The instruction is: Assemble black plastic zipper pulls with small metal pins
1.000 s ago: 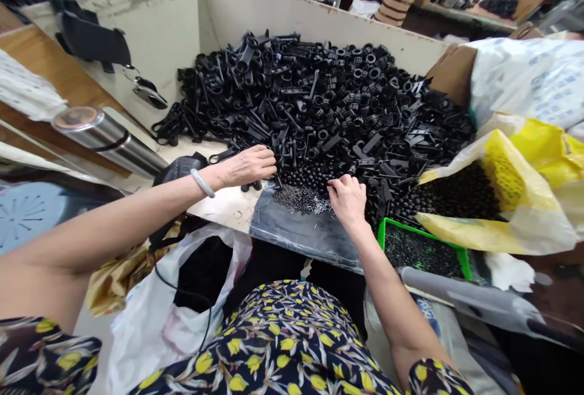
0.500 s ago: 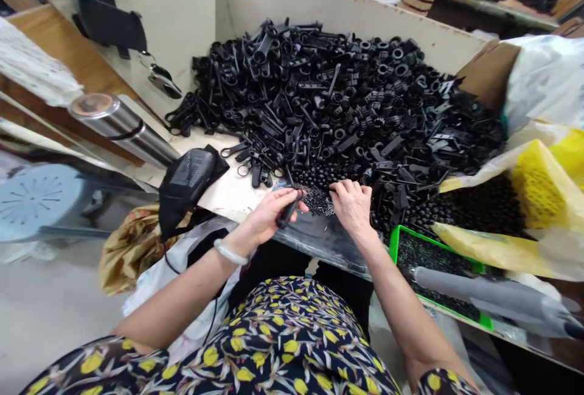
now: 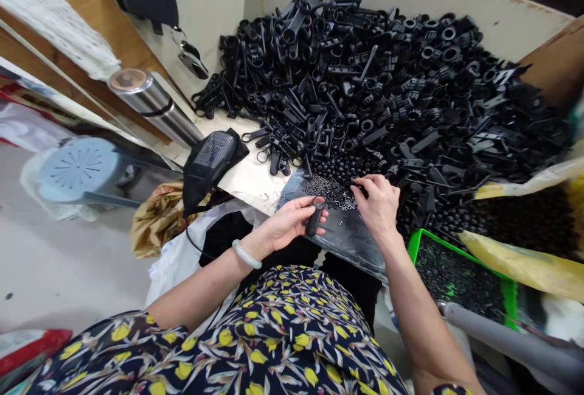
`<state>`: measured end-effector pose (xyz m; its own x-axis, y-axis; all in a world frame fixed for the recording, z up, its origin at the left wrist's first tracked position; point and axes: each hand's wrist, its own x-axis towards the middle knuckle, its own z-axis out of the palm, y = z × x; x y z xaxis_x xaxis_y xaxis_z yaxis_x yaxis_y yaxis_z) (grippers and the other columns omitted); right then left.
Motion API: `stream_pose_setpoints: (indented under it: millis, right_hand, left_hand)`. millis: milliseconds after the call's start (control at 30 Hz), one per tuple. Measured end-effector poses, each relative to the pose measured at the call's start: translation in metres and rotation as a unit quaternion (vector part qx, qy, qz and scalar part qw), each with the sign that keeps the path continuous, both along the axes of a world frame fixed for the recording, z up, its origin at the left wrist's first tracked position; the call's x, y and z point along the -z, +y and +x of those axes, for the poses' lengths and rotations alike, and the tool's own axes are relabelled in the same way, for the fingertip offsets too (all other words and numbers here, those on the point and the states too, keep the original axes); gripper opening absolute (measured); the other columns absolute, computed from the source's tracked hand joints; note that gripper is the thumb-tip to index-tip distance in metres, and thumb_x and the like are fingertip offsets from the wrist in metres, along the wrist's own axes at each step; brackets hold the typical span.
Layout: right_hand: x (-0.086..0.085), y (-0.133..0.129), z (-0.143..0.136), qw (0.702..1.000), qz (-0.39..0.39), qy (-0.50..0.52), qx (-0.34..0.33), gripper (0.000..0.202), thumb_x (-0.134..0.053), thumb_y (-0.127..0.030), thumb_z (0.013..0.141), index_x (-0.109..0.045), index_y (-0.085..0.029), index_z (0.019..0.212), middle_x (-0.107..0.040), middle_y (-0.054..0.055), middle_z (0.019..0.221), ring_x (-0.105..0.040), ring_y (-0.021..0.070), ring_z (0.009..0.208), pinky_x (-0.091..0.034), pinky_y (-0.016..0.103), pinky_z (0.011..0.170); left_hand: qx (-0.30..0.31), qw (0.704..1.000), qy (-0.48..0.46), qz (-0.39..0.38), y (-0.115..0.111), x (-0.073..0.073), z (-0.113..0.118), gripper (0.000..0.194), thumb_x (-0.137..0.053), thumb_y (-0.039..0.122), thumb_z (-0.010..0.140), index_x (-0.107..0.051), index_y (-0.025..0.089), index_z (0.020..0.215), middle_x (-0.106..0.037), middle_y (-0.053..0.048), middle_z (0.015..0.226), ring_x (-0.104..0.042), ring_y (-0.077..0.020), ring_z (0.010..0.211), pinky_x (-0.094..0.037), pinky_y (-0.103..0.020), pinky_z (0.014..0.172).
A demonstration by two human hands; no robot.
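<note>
Head view: clock read from midway between the hands.
Left hand (image 3: 289,223): at 9, fingers closed round a black ring-ended part (image 3: 314,223), near the front edge of the worktop (image 3: 358,243).
Right hand (image 3: 382,205): at 3, fingertips drawn narrow; whether they pinch anything cannot be told.
Silver pins (image 3: 349,203): loose between the hands, just beside the right fingertips.
Black beads (image 3: 337,168): at 12.
Black-part heap (image 3: 347,90): beyond, 10 to 2.
Green tray (image 3: 413,246): at 4.
Risk: a careless wrist sweep could scatter pins over the edge; a loose grip could drop the held part.
</note>
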<state>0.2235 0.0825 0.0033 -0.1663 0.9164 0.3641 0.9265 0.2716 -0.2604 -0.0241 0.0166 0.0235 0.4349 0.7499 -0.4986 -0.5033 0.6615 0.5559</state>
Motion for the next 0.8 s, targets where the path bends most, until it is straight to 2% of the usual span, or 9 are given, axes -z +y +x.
stream_pose_setpoints:
  millis: [100,200,333,400,500,633,800]
  right_hand:
    - [-0.015,-0.008,-0.003,0.993,0.018,0.114,-0.008,0.015,-0.064,-0.035,0.099,-0.072,-0.023,0.102,-0.072,0.011,0.125,-0.069,0.0271,0.110,-0.049,0.044,0.093]
    - [-0.026,-0.028,-0.012,0.970,-0.024,0.232,-0.071,0.018,-0.068,-0.037,0.097,-0.070,-0.025,0.110,-0.074,0.009,0.121,-0.073,0.0240,0.102,-0.058,0.041,0.089]
    - [-0.027,-0.059,-0.028,0.921,-0.125,0.349,-0.120,0.051,-0.077,-0.036,0.091,-0.059,-0.029,0.138,-0.076,0.004,0.113,-0.074,0.0188,0.091,-0.062,0.037,0.088]
    - [-0.024,-0.068,-0.032,0.913,-0.129,0.363,-0.132,0.045,-0.076,-0.033,0.093,-0.063,-0.030,0.136,-0.074,0.005,0.117,-0.072,0.0180,0.092,-0.062,0.036,0.087]
    - [-0.016,-0.073,-0.030,0.913,-0.111,0.369,-0.133,0.028,-0.075,-0.031,0.093,-0.074,-0.028,0.121,-0.068,0.007,0.119,-0.067,0.0175,0.089,-0.061,0.035,0.079]
    - [-0.010,-0.074,-0.024,0.916,-0.106,0.359,-0.145,0.031,-0.075,-0.028,0.093,-0.073,-0.028,0.124,-0.065,0.006,0.113,-0.065,0.0164,0.086,-0.061,0.035,0.079]
    - [-0.013,-0.078,-0.024,0.943,-0.068,0.286,-0.158,0.029,-0.073,-0.026,0.095,-0.070,-0.027,0.125,-0.067,0.005,0.110,-0.066,0.0158,0.084,-0.061,0.034,0.079]
  left_hand:
    - [-0.005,1.000,0.018,-0.003,-0.001,-0.002,0.005,0.032,-0.079,0.024,0.087,-0.071,0.016,0.116,-0.073,-0.009,0.101,-0.070,-0.0192,0.091,-0.062,-0.036,0.080]
    - [-0.012,0.998,0.053,0.010,-0.003,-0.002,0.013,0.030,-0.079,0.027,0.087,-0.072,0.015,0.114,-0.074,-0.010,0.099,-0.068,-0.0157,0.082,-0.055,-0.027,0.069]
    - [-0.024,0.988,0.109,0.105,-0.005,-0.001,0.025,0.034,-0.078,0.034,0.087,-0.075,0.015,0.115,-0.074,-0.009,0.106,-0.061,-0.0113,0.075,-0.045,-0.022,0.062]
    - [-0.018,0.981,0.127,0.146,-0.007,-0.002,0.029,0.034,-0.075,0.037,0.089,-0.076,0.015,0.115,-0.073,-0.008,0.107,-0.058,-0.0108,0.074,-0.043,-0.022,0.062]
    - [0.012,0.974,0.142,0.175,-0.010,-0.006,0.032,0.036,-0.069,0.038,0.093,-0.075,0.016,0.119,-0.073,-0.008,0.111,-0.056,-0.0111,0.076,-0.041,-0.023,0.064]
    - [0.034,0.972,0.149,0.178,-0.015,-0.007,0.032,0.039,-0.066,0.038,0.095,-0.071,0.017,0.128,-0.071,-0.008,0.109,-0.056,-0.0122,0.080,-0.042,-0.023,0.066]
    - [0.045,0.968,0.162,0.185,-0.019,-0.004,0.032,0.040,-0.063,0.035,0.096,-0.069,0.016,0.131,-0.069,-0.008,0.105,-0.054,-0.0124,0.079,-0.041,-0.023,0.066]
